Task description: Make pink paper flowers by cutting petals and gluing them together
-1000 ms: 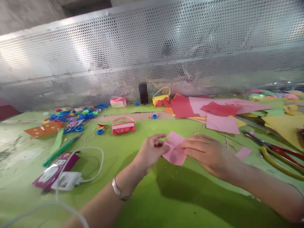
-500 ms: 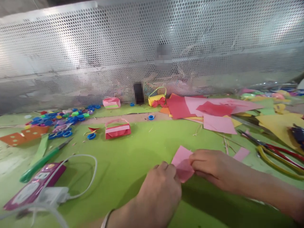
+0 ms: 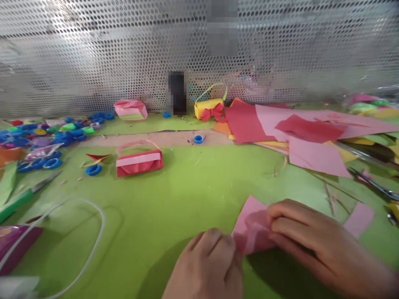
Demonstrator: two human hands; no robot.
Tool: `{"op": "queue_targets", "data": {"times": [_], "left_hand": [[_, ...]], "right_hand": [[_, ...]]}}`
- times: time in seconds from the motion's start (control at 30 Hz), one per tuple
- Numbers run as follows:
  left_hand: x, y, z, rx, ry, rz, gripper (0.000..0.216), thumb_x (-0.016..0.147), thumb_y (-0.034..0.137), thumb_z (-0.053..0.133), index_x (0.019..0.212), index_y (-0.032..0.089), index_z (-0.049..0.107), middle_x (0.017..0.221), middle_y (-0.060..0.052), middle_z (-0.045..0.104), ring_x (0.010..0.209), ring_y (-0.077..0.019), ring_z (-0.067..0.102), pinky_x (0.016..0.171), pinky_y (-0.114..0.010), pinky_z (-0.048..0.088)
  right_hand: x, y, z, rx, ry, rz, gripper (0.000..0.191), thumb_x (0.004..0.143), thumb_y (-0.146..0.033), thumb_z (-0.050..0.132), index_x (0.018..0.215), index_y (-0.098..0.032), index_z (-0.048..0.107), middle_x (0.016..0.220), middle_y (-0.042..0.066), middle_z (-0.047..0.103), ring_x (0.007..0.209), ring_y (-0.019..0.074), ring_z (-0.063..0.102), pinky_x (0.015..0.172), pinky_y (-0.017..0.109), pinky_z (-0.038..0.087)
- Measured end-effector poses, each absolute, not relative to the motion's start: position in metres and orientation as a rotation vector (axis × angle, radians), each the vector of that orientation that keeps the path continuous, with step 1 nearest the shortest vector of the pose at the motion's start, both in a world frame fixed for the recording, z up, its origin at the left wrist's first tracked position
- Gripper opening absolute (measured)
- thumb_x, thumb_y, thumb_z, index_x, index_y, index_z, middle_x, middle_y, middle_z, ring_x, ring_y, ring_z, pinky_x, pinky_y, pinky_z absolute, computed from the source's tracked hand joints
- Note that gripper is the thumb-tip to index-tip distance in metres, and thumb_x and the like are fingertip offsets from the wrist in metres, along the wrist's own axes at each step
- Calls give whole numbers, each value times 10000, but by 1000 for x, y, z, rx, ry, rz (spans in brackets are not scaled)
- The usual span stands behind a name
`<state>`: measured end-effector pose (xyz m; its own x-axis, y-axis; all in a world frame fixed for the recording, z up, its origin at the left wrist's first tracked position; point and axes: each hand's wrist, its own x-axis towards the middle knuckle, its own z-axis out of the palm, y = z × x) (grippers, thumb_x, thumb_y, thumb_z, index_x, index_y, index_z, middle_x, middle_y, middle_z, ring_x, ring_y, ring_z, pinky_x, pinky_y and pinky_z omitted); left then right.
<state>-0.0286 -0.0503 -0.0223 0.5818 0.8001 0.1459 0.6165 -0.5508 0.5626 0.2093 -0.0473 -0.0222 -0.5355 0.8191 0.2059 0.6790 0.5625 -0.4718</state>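
A small piece of pink paper (image 3: 252, 226), with a crease across it, is held between my two hands just above the green tabletop (image 3: 174, 207). My left hand (image 3: 208, 265) is closed on its left lower edge, fingertips mostly hidden. On the opposite edge, my right hand (image 3: 311, 236) pinches the paper between thumb and fingers. A pink paper strip (image 3: 359, 219) lies beyond my right hand. Farther off to the left stands a little red paper bag (image 3: 139, 163) with a pink band and handle.
Sheets of red paper (image 3: 249, 120) and pink paper (image 3: 318, 155) pile up at the back right, near scissors (image 3: 374, 185). A yellow paper bag (image 3: 204, 109) and pink paper box (image 3: 131, 110) stand by the perforated metal panel (image 3: 124, 54). Left are bottle caps (image 3: 40, 133), a green-handled knife (image 3: 18, 203) and a white cable (image 3: 101, 220).
The view has come closer and tilted down, so everything appears larger. Both hands keep hold of the pink paper, which is now turned and shows a clearer fold.
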Motion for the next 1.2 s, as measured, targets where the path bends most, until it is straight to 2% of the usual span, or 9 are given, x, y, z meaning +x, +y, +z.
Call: {"op": "queue_targets", "data": {"times": [0.23,0.37,0.43,0.5,0.7,0.8,0.97,1.2], "left_hand": [[-35,-56,-29,2444,1122,632,172,855,83,471,843,167,620,738,-20,633,622,-140,586,593,-268,555],[-34,-49,-26,2540,1032,667,150,844,97,512,888,151,645,765,-35,662,677,-161,614,593,-276,555],[-32,-45,-21,2593,980,738,134,848,107,521,834,155,645,734,-32,662,657,-167,606,568,-284,539],[-29,-41,-17,2575,1004,782,175,875,127,489,769,159,625,670,-23,639,604,-154,581,529,-268,505],[-25,-37,-16,2607,931,881,288,913,115,399,828,163,670,645,-14,647,564,-139,561,493,-240,463],[-28,-38,-20,2653,928,828,277,891,92,429,819,166,687,661,-16,656,582,-145,568,507,-250,477],[-34,-41,-22,2550,980,639,261,877,119,448,903,162,704,733,-46,663,665,-154,595,618,-270,528],[-34,-41,-21,2442,1050,614,236,868,135,459,891,163,693,754,-44,672,682,-157,615,620,-268,547]], "right_hand": [[205,-49,-31,-1362,-2243,427,272,990,-305,414,754,-223,522,836,20,550,671,133,572,585,250,455],[203,-48,-33,-1337,-2257,426,278,1001,-296,383,767,-223,515,826,23,544,664,134,564,585,254,454],[202,-47,-35,-1332,-2275,434,278,1003,-292,374,775,-220,516,830,29,547,673,138,564,590,257,458],[203,-47,-36,-1344,-2282,437,286,1003,-294,372,762,-218,507,830,34,547,681,141,563,594,258,463],[203,-48,-37,-1351,-2269,421,260,992,-273,406,757,-211,499,826,21,538,668,125,557,605,254,461],[203,-49,-38,-1359,-2262,408,272,993,-275,399,748,-209,499,820,19,539,666,125,557,609,258,460],[203,-50,-40,-1354,-2267,381,269,991,-260,399,756,-205,518,829,21,542,692,128,559,622,259,458],[202,-51,-42,-1397,-2276,357,297,1000,-272,371,745,-204,507,828,21,536,663,123,545,598,261,444]]}}
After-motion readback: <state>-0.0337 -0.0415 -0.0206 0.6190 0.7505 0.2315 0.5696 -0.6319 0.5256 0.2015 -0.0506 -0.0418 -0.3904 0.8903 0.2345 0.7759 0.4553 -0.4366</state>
